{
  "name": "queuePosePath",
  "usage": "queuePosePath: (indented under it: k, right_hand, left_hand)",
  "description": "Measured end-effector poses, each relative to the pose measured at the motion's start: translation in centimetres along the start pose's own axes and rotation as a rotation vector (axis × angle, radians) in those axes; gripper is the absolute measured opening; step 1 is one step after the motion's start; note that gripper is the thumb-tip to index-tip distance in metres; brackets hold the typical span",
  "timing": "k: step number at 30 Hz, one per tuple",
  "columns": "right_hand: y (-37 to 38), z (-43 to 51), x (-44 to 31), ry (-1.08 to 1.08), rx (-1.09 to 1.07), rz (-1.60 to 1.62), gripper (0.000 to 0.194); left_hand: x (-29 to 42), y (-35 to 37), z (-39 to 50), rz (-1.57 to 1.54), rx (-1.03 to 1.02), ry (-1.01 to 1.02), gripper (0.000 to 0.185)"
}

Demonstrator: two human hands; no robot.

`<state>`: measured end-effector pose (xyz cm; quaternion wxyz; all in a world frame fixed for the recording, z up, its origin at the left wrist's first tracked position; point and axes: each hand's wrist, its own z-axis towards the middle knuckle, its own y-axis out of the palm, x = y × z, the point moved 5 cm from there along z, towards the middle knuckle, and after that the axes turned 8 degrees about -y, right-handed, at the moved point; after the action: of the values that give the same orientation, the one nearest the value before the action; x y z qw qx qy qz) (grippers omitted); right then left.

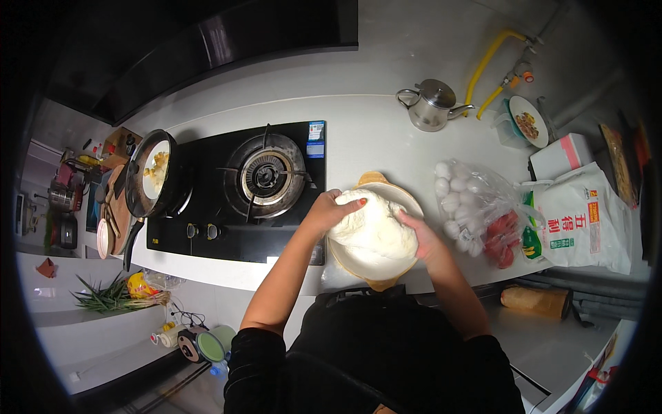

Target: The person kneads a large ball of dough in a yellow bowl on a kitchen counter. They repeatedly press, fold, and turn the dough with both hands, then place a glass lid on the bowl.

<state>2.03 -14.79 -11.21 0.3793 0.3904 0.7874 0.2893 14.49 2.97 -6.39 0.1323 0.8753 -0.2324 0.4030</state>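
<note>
A large lump of pale dough (375, 225) is held between my two hands over a round bowl with yellow-brown handles (373, 178). My left hand (333, 209) grips the dough's left side, its thumb lying across the top. On the right side, my right hand (420, 235) holds the dough with its thumb on top and the other fingers mostly hidden. The dough covers much of the bowl's white inside; whether its underside touches the bowl cannot be told. The bowl stands on the white counter (362, 129), close to its front edge.
Left of the bowl is a black gas stove (207, 243) with a wok (135, 194) holding a plate of food. To the right lie a clear bag of eggs (457, 194), a red bag (500, 240) and a white printed sack (595, 227). A metal teapot (432, 111) stands behind.
</note>
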Motion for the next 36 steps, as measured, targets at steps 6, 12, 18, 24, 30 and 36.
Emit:
queuePosePath:
  k: [6,12,18,24,30,36]
  right_hand:
    - [-4.0,1.6,1.2,-0.241,0.328,-0.927,0.041]
    - [-0.3,-1.0,0.4,-0.574,0.365,-1.889,0.056]
    - [7.9,-0.8,-2.0,-0.622,0.01,-1.815,0.085]
    - [5.9,3.1,-0.4,-0.624,0.006,-1.863,0.096]
    - [6.3,4.4,0.0,-0.658,0.125,-1.87,0.085]
    - [5.3,5.5,-0.9,-0.709,0.142,-1.754,0.07]
  left_hand:
    - [0.6,1.3,0.5,0.308,0.072,-0.012,0.063]
    - [-0.5,1.9,0.7,0.573,0.078,0.254,0.062]
    - [-0.7,1.3,-3.9,0.804,0.137,0.387,0.085]
    - [-3.3,1.9,-3.7,0.977,0.443,0.451,0.082]
    - [-3.9,1.9,-2.8,0.922,0.5,0.406,0.066]
    - [-2.2,2.7,-3.6,0.909,0.515,0.608,0.052]
